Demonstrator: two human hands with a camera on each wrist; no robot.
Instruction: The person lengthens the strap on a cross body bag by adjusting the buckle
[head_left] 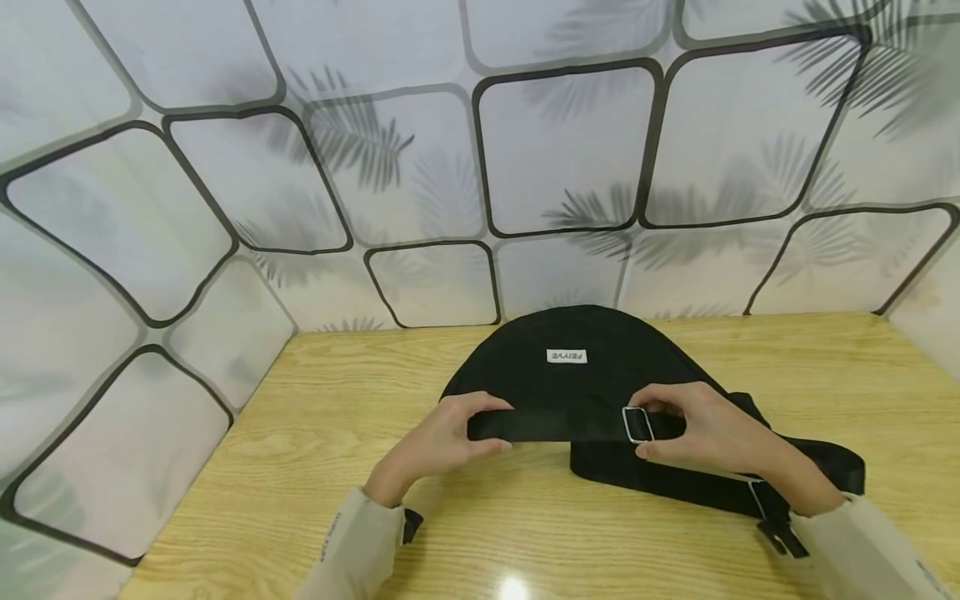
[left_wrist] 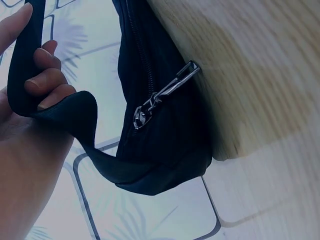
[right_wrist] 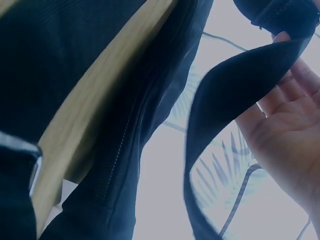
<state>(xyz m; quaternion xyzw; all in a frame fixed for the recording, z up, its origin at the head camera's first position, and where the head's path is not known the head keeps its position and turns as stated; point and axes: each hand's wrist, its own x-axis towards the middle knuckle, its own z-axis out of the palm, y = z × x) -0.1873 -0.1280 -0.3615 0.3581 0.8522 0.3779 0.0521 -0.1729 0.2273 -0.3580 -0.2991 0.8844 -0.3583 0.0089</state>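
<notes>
A black crescent-shaped bag lies on the table with its curved edge away from me. Its white label reads upside down. In front of the bag, a black strap is stretched between both hands. My left hand pinches the strap's left part between thumb and fingers. With the right hand, I pinch the strap beside a metal slider. The left wrist view shows the bag's zipper with a metal pull. In the right wrist view, the strap loops from the fingers.
More strap trails over the wooden table to the right, below the right forearm. A small black piece is by the right sleeve. Behind the table stands a wall covering with dark-outlined squares and leaf shadows.
</notes>
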